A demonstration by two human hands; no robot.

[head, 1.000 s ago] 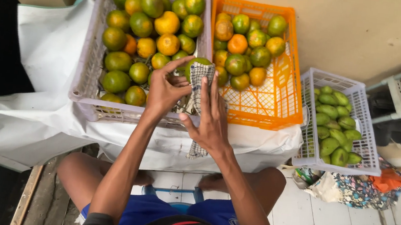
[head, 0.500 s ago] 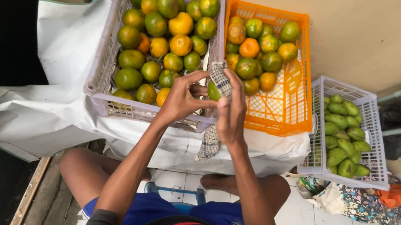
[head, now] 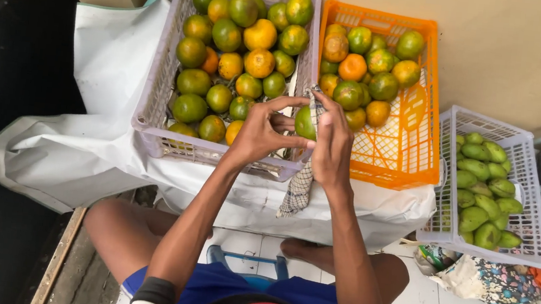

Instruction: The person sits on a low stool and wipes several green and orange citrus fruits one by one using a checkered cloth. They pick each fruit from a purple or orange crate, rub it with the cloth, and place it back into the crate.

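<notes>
A green citrus fruit (head: 303, 123) is held between both hands, over the gap between the grey crate (head: 155, 103) and the orange crate (head: 418, 147). A checked cloth (head: 298, 185) wraps its right side and hangs down over the white-covered surface (head: 103, 154). The right hand (head: 331, 145) pinches cloth against fruit, fingers curled. The left hand (head: 260, 131) grips the fruit's other side, fingertips bent inward. Forearms converge from below. Against half a second ago, the hands' position is little changed. A white crate (head: 520, 198) of green fruit stands well apart at right.
</notes>
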